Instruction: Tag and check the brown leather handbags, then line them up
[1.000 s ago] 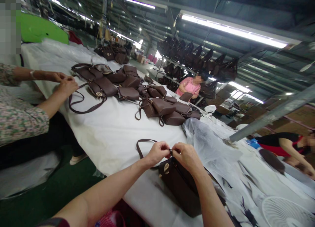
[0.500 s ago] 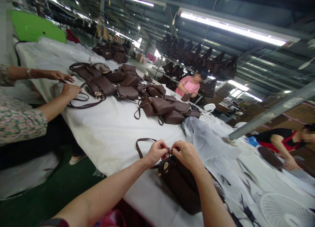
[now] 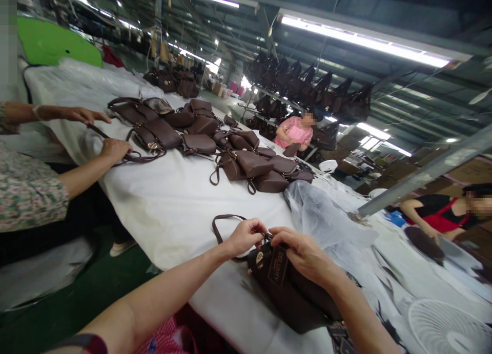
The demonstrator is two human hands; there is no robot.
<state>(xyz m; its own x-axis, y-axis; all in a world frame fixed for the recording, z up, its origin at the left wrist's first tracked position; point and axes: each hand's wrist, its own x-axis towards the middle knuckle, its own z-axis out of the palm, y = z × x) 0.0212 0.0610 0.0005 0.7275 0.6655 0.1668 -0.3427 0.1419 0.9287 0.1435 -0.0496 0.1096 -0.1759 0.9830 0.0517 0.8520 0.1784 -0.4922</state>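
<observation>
A dark brown handbag (image 3: 298,310) with a gold oval clasp (image 3: 260,259) lies tilted at the near edge of the white-covered table. My left hand (image 3: 244,237) is closed in a pinch on the strap end at the bag's top corner. Just beside it, the fingers of my right hand (image 3: 305,252) are closed on a dark hang tag (image 3: 279,269) with gold "DELUXITY" lettering, which rests against the bag's front. Fingertips partly hide the tag's top and its cord. The bag's strap (image 3: 221,226) loops out on the table behind my left hand.
Brown handbags (image 3: 251,164) lie piled across the table. Clear plastic sheeting (image 3: 319,215) sits to the right, near a white fan (image 3: 448,323). At left, a co-worker's hands (image 3: 115,150) handle a strap. Several more dark tags (image 3: 340,336) lie below my right wrist.
The lettered hang tag has come into view against the bag's front. My right hand has shifted slightly right and turned flatter, while my left stays at the strap end.
</observation>
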